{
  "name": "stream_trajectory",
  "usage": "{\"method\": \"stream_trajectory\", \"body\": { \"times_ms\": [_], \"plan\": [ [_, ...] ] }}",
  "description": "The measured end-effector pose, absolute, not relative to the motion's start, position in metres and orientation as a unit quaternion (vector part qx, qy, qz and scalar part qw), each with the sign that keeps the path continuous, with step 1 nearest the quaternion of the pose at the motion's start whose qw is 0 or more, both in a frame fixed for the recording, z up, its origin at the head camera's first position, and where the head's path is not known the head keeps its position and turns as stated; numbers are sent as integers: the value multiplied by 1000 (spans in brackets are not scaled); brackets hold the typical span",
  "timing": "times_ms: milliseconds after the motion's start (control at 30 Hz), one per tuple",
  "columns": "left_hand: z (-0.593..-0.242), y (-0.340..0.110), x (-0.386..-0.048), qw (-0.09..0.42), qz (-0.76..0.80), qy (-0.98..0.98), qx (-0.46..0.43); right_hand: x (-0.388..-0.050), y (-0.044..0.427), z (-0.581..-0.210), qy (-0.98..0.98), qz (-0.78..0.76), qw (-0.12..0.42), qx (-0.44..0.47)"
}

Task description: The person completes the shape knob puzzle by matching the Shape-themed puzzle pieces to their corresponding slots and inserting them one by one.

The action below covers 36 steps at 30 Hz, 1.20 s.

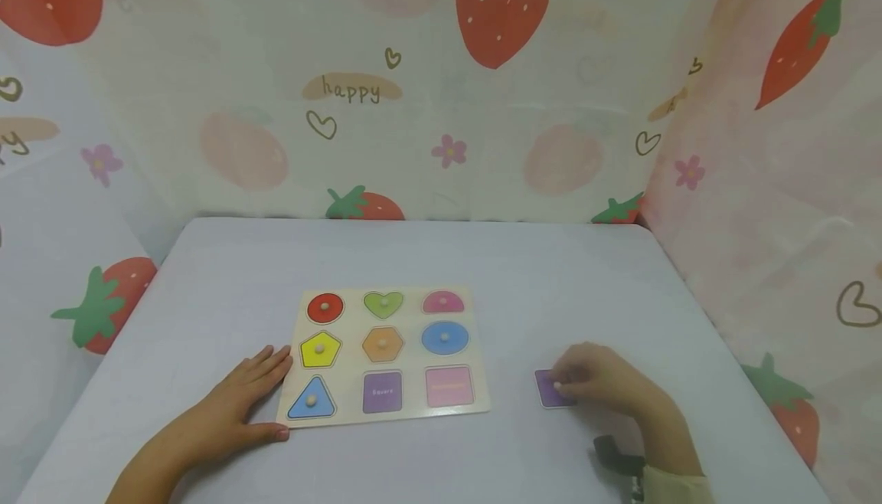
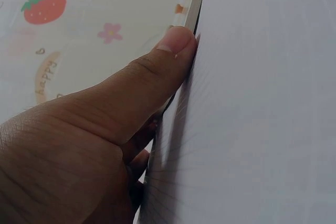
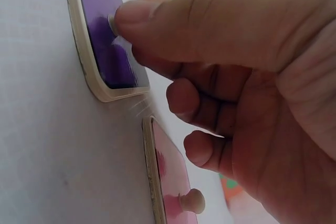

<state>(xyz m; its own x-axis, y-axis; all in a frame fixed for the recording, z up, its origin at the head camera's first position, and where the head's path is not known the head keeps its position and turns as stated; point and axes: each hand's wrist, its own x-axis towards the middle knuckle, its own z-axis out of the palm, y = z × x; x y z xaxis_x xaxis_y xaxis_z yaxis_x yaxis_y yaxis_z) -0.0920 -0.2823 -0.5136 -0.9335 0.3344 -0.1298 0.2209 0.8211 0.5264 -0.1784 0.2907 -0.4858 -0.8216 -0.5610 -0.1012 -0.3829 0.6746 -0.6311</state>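
A wooden shape puzzle board [image 1: 347,404] lies on the table. My left hand [image 1: 227,412] rests at its left edge, fingers extended and thumb [image 2: 176,40] at the near corner. Right of the board, my right hand [image 1: 606,381] pinches the small knob of a purple square puzzle piece [image 1: 546,391] between thumb and finger. Whether that piece touches the table, I cannot tell. Beside it in the right wrist view is a pink puzzle piece [image 3: 170,182] with a round knob [image 3: 192,201]; my right hand hides it in the head view.
Knobbed shapes sit in the board, among them a red circle [image 1: 325,308], a yellow pentagon [image 1: 320,358] and a blue triangle [image 1: 311,410]. Its purple square slot [image 1: 382,392] and pink rectangular slot [image 1: 450,386] show printed words and no knobs. Strawberry-print cloth [image 1: 413,159] surrounds the white table [image 1: 551,274].
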Motion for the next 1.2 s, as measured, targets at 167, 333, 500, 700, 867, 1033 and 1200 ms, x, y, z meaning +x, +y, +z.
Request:
{"method": "stream_trajectory", "body": {
  "times_ms": [167, 333, 500, 700, 867, 1033, 1200],
  "plan": [
    [-513, -283, -92, 109, 261, 948, 148, -178, 292, -487, 907, -308, 147, -249],
    [-513, -283, -91, 107, 258, 948, 150, -178, 290, -486, 905, -315, 152, -243],
    [-512, -282, -91, 108, 258, 948, 149, -178, 290, -486, 908, -306, 152, -243],
    [-511, -282, -90, 115, 263, 947, 142, -179, 290, -487, 909, -300, 149, -248],
    [-514, -284, -90, 118, 264, 947, 140, -178, 286, -488, 900, -330, 143, -246],
    [-516, -285, -90, 112, 262, 948, 144, -177, 276, -486, 896, -349, 120, -247],
    [-516, -285, -90, 110, 260, 948, 148, -179, 263, -479, 901, -342, 72, -255]
  ]
}}
